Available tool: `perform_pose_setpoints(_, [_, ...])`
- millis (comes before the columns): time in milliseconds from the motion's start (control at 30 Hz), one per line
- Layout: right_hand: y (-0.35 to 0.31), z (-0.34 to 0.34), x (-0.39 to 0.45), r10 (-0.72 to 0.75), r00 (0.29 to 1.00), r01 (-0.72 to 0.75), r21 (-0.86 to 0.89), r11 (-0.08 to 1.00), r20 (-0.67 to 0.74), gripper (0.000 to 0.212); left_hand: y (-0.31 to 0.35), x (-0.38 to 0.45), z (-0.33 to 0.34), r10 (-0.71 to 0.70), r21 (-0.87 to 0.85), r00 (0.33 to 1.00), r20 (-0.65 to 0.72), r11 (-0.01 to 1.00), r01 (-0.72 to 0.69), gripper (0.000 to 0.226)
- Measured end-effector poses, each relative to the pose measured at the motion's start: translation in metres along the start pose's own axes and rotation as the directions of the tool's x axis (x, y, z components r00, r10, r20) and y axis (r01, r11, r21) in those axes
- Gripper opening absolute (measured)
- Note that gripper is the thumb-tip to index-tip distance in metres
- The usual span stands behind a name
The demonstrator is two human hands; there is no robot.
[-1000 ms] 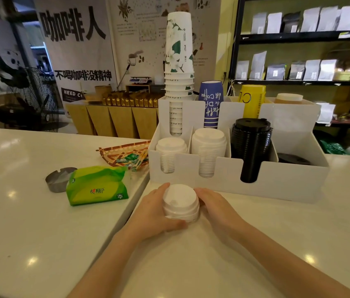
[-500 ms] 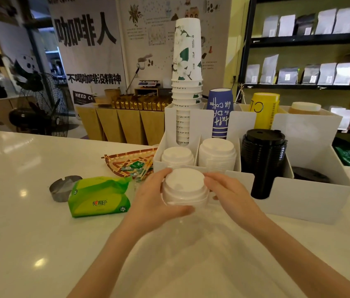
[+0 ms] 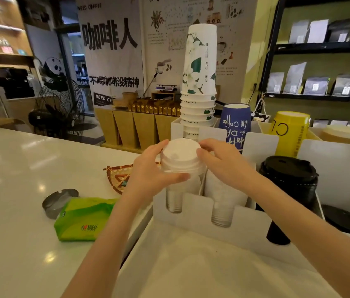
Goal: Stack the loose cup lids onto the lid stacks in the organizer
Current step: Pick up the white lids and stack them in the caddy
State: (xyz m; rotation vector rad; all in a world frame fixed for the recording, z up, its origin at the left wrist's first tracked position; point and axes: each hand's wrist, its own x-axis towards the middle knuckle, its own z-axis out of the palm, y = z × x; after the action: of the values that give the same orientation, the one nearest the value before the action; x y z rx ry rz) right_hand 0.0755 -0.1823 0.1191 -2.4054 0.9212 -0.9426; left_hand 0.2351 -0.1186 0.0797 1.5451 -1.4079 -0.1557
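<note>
A small pile of white cup lids (image 3: 179,155) is held between my left hand (image 3: 150,173) and my right hand (image 3: 223,166). It hovers right over the leftmost front slot of the white organizer (image 3: 193,216), where a white lid stack (image 3: 175,196) shows through the slot's cutout. The neighbouring slot holds a wider white lid stack (image 3: 223,203), partly hidden behind my right wrist. A tall stack of black lids (image 3: 288,181) fills the third slot. I cannot tell whether the held pile touches the stack below.
Paper cup stacks stand in the organizer's rear slots: white floral (image 3: 198,82), blue (image 3: 234,123), yellow (image 3: 288,132). On the counter to the left lie a green tissue pack (image 3: 81,218), a grey ashtray (image 3: 56,201) and a woven tray (image 3: 118,175). More black lids (image 3: 346,220) sit far right.
Both hands lifted the white lid pile off the counter and carried it up and forward, from in front of the organizer to above its leftmost slot.
</note>
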Motion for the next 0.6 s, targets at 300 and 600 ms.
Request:
perform_pose_setpoints(300, [0.028, 0.009, 0.022, 0.066, 0.987, -0.036, -0.199, 0.979, 0.147, 0.039, -0.020, 0.012, 0.018, -0.012, 0.085, 0.998, 0.064, 0.996, 0.007, 0.084])
perform_pose_setpoints(600, [0.029, 0.017, 0.018, 0.101, 0.976, -0.041, -0.289, 0.957, 0.195, 0.038, -0.024, 0.009, 0.016, -0.092, 0.212, 0.987, 0.135, 0.975, 0.062, 0.082])
